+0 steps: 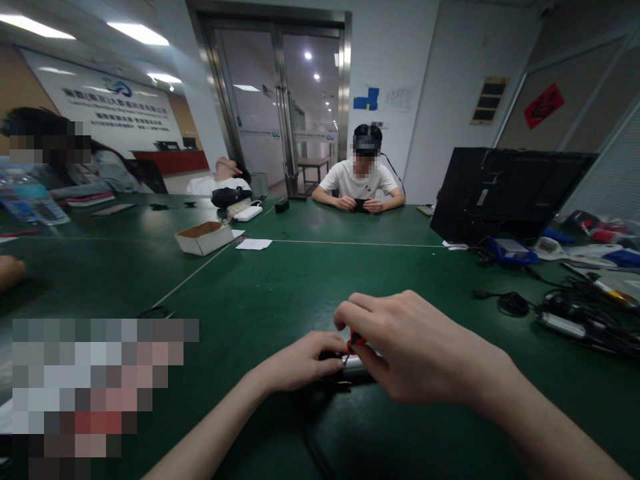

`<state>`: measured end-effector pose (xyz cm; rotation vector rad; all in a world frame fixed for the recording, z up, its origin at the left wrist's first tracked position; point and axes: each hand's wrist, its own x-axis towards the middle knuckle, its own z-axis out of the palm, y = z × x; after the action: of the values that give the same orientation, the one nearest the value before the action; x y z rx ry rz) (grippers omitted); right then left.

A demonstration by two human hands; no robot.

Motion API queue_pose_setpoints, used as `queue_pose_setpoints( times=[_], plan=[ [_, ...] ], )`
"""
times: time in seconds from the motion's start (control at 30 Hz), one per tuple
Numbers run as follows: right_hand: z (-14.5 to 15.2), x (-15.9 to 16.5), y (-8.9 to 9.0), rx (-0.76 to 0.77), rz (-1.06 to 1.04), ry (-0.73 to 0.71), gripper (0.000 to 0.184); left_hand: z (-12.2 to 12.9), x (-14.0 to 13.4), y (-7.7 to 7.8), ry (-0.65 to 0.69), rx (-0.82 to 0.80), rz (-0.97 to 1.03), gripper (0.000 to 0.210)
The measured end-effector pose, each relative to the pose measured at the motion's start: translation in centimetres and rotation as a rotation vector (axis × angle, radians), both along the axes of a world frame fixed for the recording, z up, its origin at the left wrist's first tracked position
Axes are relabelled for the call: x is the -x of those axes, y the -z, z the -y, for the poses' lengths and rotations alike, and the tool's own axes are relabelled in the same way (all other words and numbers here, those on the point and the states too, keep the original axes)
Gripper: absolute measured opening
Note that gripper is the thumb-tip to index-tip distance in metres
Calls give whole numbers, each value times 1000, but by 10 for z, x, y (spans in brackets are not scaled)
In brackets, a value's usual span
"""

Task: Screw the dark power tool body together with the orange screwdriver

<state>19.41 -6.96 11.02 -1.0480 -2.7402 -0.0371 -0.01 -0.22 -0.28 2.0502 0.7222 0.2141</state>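
My right hand (415,350) pinches a small screwdriver (354,340) with an orange-red and black handle, most of which my fingers hide. Its thin shaft points down at a silver and black cylinder (354,364) lying low over the green table. Whether the tip touches the cylinder I cannot tell. With my left hand (300,363) I grip the cylinder's black left end, fingers closed round it. The cylinder's right end disappears behind my right hand. A dark cable (313,440) runs below my hands toward the near edge.
On the right lie tangled black cables (513,305), a similar silver cylinder (560,325), a blue device (510,251) and a black monitor (510,193). An open cardboard box (204,239) and white paper (254,244) sit farther left. A person (363,177) sits opposite; others are at the left.
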Motion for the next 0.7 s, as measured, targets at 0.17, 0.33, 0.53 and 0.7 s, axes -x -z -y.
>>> queue_pose_setpoints(
  times=[0.17,0.33,0.53,0.7],
  plan=[
    [-2,1,2,-45,18,8,9,2,-1,-3,-29,7,-22,18],
    [-3,1,4,-95,12,55,17,-2,0,3,17,2,18,20],
    [1,0,1,-10,-15,10,9,-2,0,5,20,0,34,17],
    [0,0,0,-8,0,-2,14,0,-1,-1,-2,-13,-9,16]
  ],
)
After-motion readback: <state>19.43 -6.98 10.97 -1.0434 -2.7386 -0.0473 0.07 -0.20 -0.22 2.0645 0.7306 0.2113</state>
